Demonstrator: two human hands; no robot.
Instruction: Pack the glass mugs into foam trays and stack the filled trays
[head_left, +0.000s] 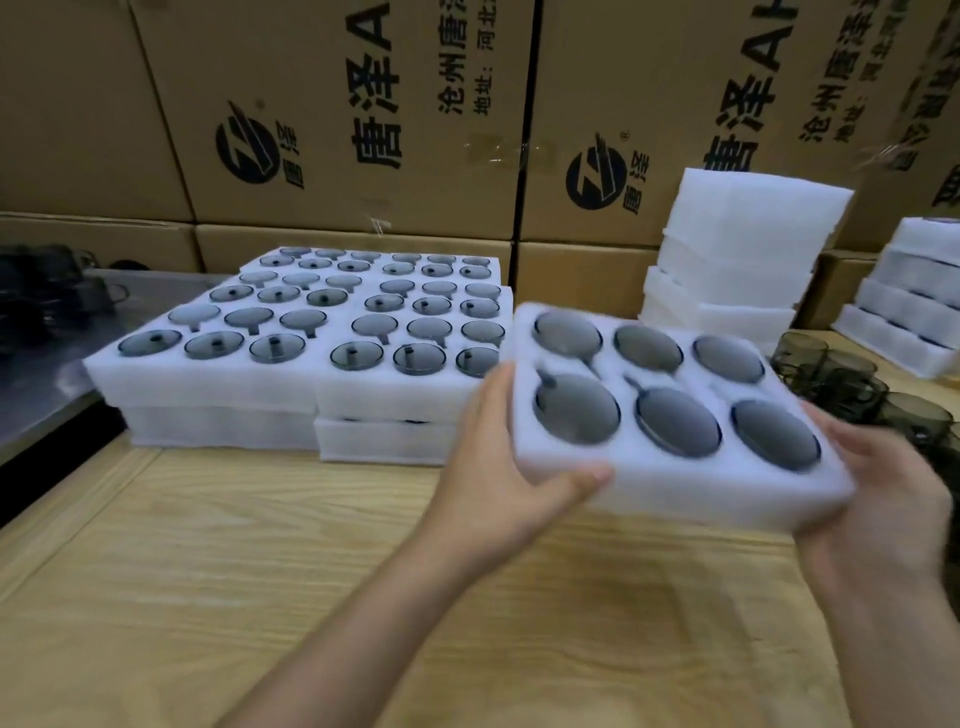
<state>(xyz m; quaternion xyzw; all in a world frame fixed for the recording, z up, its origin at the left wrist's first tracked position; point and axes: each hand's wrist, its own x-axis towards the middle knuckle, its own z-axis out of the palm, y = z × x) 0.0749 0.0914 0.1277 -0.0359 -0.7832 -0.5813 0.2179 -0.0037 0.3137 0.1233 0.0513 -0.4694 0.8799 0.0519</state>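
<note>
- Held at centre right: filled foam tray (675, 486), clasped at both ends by left hand (493, 467) and right hand (883, 499).
- Best kept level, then lowered squarely onto stacked trays (363, 395) at centre left.

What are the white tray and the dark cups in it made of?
The tray looks like soft white foam: matte, with fuzzy cut edges. The cups look like smoky grey glass: smooth and partly see-through, though blur hides detail.
</note>
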